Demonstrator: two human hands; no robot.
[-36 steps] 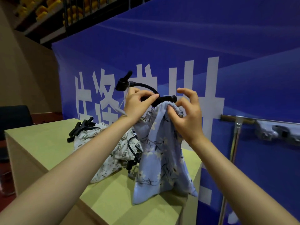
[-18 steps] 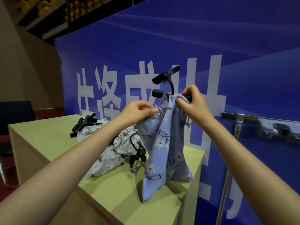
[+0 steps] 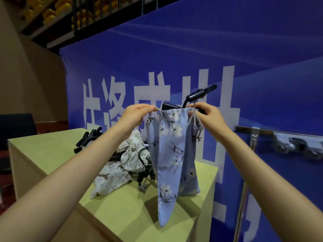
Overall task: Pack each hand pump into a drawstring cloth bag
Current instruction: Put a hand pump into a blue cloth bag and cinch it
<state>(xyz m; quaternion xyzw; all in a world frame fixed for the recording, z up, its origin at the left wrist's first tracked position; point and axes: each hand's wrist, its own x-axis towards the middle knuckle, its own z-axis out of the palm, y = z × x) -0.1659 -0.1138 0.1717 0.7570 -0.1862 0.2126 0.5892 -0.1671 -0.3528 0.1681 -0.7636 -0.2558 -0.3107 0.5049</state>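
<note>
Nearest the camera, two bare forearms rise from the lower corners of the frame toward its centre. The left hand (image 3: 134, 115) pinches the drawstring end at the left side of the mouth of the blue floral bag (image 3: 172, 154), fingers curled on the cord. The right hand (image 3: 208, 117) grips the right side of the gathered mouth, where cream cord ends (image 3: 193, 119) hang down in a small loop just beside its fingers. The bag hangs upright between the hands, its bottom end reaching down to the green worktop (image 3: 52, 151).

The hand pump (image 3: 199, 95) sits mostly inside this bag; only its black handle and a curved bit of hose poke above the puckered rim, at the centre of the frame. So the step in hand looks like closing: the mouth is already partly gathered but not yet cinched round what sticks out.

The next move likely calls for pulling the two cord sides apart while easing the protruding handle down or letting the cloth draw snug round it, so the cord does not snag.

Behind the bag, on the worktop, lies a crumpled white floral bag (image 3: 120, 168) with black hoses (image 3: 145, 165) tangled beside it, and further left, more black pump parts (image 3: 89, 138). A blue banner (image 3: 174, 49) with large white characters fills the background.
</note>
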